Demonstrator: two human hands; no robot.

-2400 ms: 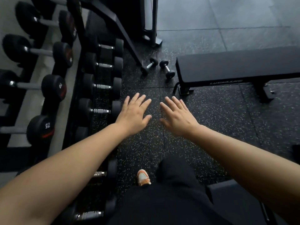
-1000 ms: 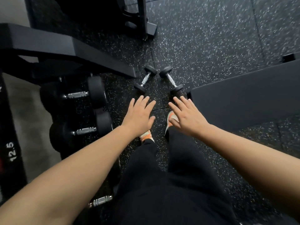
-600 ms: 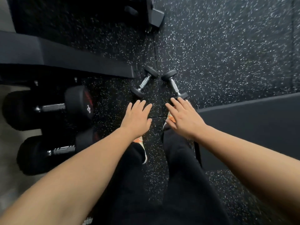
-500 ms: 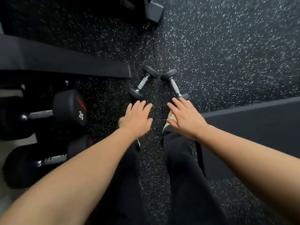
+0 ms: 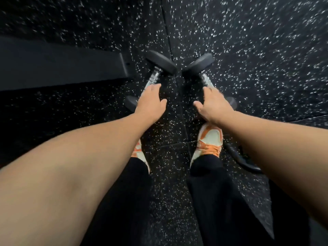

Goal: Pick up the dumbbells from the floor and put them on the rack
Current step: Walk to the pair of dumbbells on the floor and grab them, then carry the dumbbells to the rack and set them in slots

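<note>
Black rubber floor flecked white, tile seams seen; dark rack foot at left. No legible writing made out. Two dumbbells laid on floor in V: left dumbbell under left hand, right dumbbell under right hand. Fingers draped over chrome handles, thumbs spread, grip not closed; orange-white shoes just behind

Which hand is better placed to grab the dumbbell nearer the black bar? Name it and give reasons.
Left. The left hand is already over that dumbbell handle; the right hand sits over the other dumbbell.
</note>
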